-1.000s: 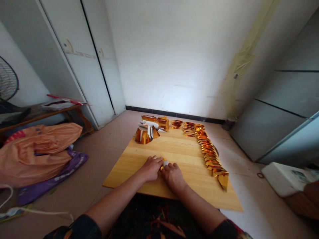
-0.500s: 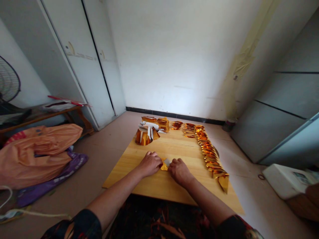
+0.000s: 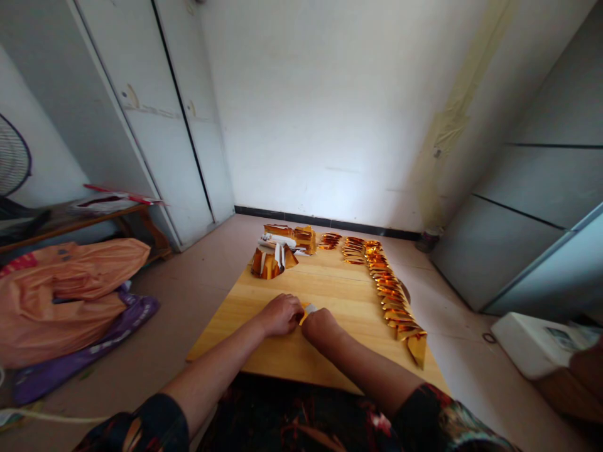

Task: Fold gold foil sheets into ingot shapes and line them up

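Observation:
Over the front middle of the low wooden table (image 3: pixel 235 326), my left hand (image 3: pixel 282 314) has its fingers curled round the left side of a small sheet of gold foil paper (image 3: pixel 304 307). My right hand (image 3: pixel 323 328) is closed on the paper's right side, its fingers mostly hidden behind the back of the hand. A pale grey-white patch shows on the sheet between the hands. Along the right edge runs an overlapping row of folded gold foil pieces (image 3: pixel 389 285). At the back left stand bundles of gold and white paper (image 3: pixel 271 260).
Smaller groups of folded gold pieces (image 3: pixel 353 249) lie along the table's back edge. An orange bag (image 3: pixel 75 276) and a purple bag (image 3: pixel 94 345) are on the floor to the left. To the right sits a white box (image 3: pixel 534 345). A grey cabinet (image 3: pixel 179 125) stands behind, left.
My right hand has moved left and turned over the paper, close to my left hand, covering more of the sheet. The whole view has shifted slightly.

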Available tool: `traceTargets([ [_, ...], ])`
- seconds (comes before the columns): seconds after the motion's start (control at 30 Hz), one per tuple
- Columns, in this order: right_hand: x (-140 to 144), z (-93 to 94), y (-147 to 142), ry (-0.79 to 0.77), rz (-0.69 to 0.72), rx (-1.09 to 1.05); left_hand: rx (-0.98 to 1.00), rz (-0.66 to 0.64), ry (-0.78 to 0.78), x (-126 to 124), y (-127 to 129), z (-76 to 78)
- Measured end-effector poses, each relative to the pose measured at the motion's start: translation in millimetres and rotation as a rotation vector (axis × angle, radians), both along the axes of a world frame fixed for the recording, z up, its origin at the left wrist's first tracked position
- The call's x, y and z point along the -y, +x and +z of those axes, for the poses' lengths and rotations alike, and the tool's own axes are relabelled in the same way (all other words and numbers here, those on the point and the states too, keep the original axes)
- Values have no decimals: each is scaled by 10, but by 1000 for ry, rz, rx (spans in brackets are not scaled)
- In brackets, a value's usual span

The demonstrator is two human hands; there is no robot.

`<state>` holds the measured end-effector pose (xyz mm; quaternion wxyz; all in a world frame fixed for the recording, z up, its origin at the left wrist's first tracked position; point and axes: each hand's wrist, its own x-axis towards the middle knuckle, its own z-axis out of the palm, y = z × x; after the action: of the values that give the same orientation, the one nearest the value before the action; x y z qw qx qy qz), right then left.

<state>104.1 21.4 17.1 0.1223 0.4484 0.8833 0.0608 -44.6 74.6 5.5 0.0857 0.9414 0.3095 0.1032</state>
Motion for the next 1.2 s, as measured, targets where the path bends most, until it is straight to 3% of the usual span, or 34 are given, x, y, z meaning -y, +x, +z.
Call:
traceTargets([
  [0.2,-17,12,47,-53,-121,8,13,36,45,22,-10,-27],
  [0.5,-56,29,278,44,-56,-6,150,91,24,25,33,-211],
  [1.0,-147,295,-11,-154,-16,129,85,34,25,30,31,-140],
  [1.2,-171,293,-10,-138,-2,116,201,26,30,35,38,-236],
])
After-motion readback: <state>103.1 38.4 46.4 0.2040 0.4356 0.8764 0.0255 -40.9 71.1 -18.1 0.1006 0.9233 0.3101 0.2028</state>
